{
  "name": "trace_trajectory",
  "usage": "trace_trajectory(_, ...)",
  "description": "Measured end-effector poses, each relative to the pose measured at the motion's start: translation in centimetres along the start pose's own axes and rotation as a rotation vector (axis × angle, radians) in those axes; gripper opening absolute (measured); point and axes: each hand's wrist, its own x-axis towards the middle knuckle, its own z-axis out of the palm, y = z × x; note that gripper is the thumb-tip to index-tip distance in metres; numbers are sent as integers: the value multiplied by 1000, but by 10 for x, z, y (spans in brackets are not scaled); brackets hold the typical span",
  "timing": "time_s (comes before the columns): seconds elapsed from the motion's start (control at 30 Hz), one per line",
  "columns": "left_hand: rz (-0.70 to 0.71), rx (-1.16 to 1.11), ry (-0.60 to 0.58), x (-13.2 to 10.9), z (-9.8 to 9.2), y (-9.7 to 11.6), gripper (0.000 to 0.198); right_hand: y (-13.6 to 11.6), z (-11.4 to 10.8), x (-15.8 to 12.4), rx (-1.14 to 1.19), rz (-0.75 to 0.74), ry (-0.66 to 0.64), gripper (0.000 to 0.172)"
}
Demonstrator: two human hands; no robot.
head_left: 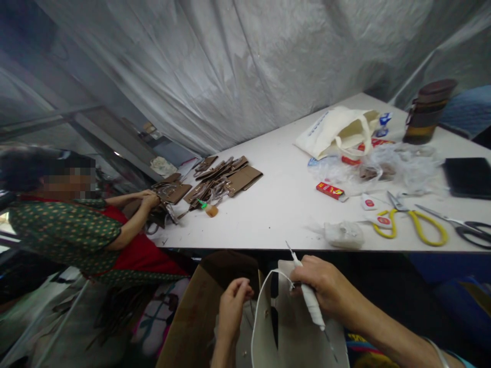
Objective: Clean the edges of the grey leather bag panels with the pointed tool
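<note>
the right hand point(322, 289) is closed around a thin white tool point(311, 301), sharp tip poking up. the tool lies across a smooth white bag piece point(295, 342), cut off at the bottom. the left hand point(232, 301) is curled tight just beside it; what it pinches is hard to see. farther off, yellow scissors point(416, 225) lie on the white table point(276, 194), and another person's hands point(148, 197) rest on flat brown pieces point(226, 179).

On the tabletop point(276, 204), a pile of flat pieces point(222, 179) lies far left, just right of a co-worker's hands point(148, 198). A bag point(337, 133) lies far right, with scissors point(401, 208) nearer. Before the near edge, the left hand point(233, 301) sits left of the right hand point(318, 286), which holds a tool point(312, 306).
</note>
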Motion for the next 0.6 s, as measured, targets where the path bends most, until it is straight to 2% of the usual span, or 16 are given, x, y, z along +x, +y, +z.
trace_trajectory(0.1,168,-164,-144,6,-2,18,43,-4,0,-1,49,-4,5,21)
trace_trajectory(0.17,321,-233,-328,13,5,42,50,-7,1,-2,83,-14,1,17)
trace_trajectory(0.3,481,-116,-778,19,29,93,72,-7,4,-3,107,-13,4,8)
trace_trajectory(0.4,509,64,-1003,12,45,116,81,-2,4,-5,96,5,32,8)
trace_trajectory(0.5,484,188,-1021,-1,56,121,78,4,5,-7,118,98,90,13)
trace_trajectory(0.6,435,274,-870,-16,67,117,57,8,7,-8,180,198,157,15)
